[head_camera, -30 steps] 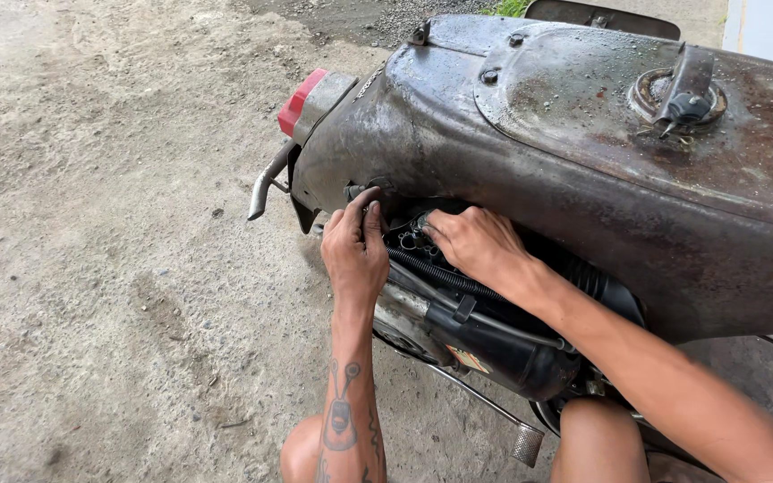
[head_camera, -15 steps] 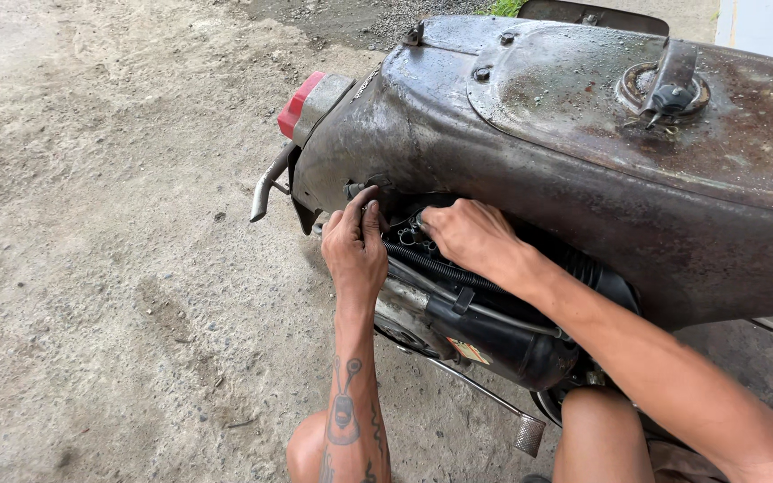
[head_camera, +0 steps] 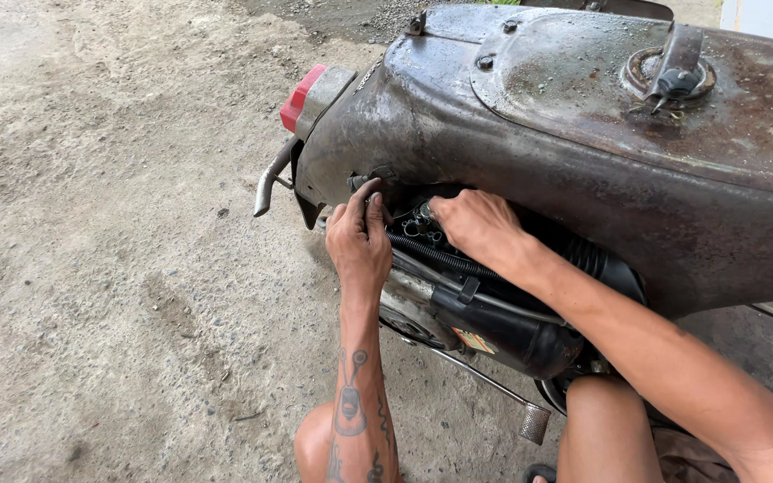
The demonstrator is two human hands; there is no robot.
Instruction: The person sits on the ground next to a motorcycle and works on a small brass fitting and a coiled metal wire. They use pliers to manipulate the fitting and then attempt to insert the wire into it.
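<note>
Head view looks down on a rusty motorbike body (head_camera: 512, 134) with both hands tucked under its rear edge. At about 9 o'clock of the opening, the left hand (head_camera: 360, 237) presses up against the lip of the shell, its fingers (head_camera: 370, 204) curled together around something small and dark there (a bolt head or tool tip, too hidden to tell which); that grip seems to steady the part from the outside. Just beside it, toward 3 o'clock, the right hand (head_camera: 476, 224) reaches deeper into the cavity, its fingers bent and closed near a cluster of thin wires (head_camera: 418, 224), though what they pinch, if anything, cannot be told. Below both hands a black hose (head_camera: 431, 253) runs toward 4 o'clock over the dark air box (head_camera: 503, 326). The overhanging shell shades the cavity and crowds the hands from above, and the hose lies across the way in from beneath. A red tail light (head_camera: 301, 94) sits at the rear end at 10 o'clock, with a bent grey bracket (head_camera: 270, 183) under it. On top, toward 2 o'clock, is a round filler cap (head_camera: 673, 76). A footpeg (head_camera: 534, 420) sticks out at 5 o'clock, above bare dirt ground (head_camera: 100, 268).
</note>
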